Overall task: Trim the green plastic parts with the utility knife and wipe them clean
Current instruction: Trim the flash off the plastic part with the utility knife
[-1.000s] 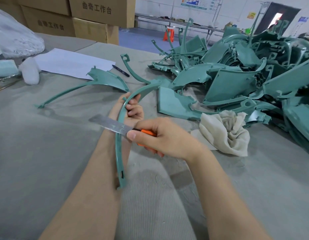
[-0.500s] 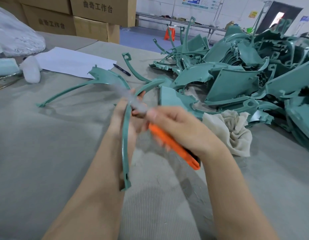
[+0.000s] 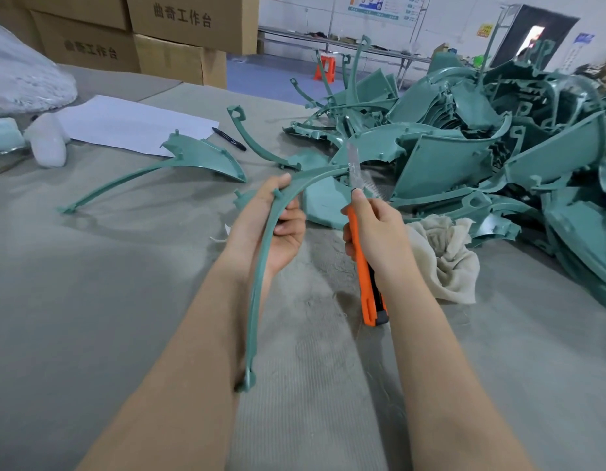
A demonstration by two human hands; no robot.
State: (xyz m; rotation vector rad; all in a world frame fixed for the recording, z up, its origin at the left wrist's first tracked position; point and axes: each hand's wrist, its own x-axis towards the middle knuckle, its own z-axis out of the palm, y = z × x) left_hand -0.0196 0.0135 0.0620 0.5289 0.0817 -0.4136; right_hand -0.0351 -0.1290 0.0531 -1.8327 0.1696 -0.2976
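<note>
Our left hand's (image 3: 272, 229) grip curls round a slim curved green strip (image 3: 255, 311) above the bench (image 3: 91, 300); our right hand (image 3: 379, 232) clasps the orange utility knife (image 3: 364, 277), blade (image 3: 353, 164) seemingly touching its tip. Rag (image 3: 444, 263), heaped parts (image 3: 464, 164) beside.

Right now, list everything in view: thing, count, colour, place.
curved strip: one, green, held above the table
utility knife: one, orange handle, blade at the curved strip's far end
loose parts: at least two, green, on the table beyond the left hand
parts pile: one heap, green, far right
rag: one, beige, right of the utility knife
paper: one sheet, white, far left
pen: one, black, at the paper's edge
boxes: several, brown, back left
plastic bag: one, whitish, left edge
stool: one, orange, background
table: one, grey
left hand: grips the curved strip
right hand: grips the utility knife
</note>
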